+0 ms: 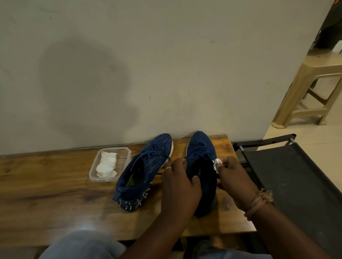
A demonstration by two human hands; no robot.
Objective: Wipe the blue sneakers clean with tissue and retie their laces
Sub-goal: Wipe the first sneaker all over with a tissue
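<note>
Two blue sneakers stand on the wooden bench point(51, 185), toes toward the wall. The left sneaker point(144, 169) has its laces lying loose over the tongue. Over the right sneaker point(201, 147) my left hand point(178, 185) curls around its collar and pinches a lace end near the tongue. My right hand point(233, 175) is at the shoe's right side, fingers curled, pinching a small white piece of tissue point(217, 163) and what looks like a lace. The rear of the right sneaker is hidden under my hands.
A clear plastic tub point(93, 175) with crumpled white tissue point(107, 165) sits left of the sneakers. A dark folding chair point(297, 172) stands right of the bench, a beige plastic stool point(320, 77) beyond it. My knees are below the bench's front edge.
</note>
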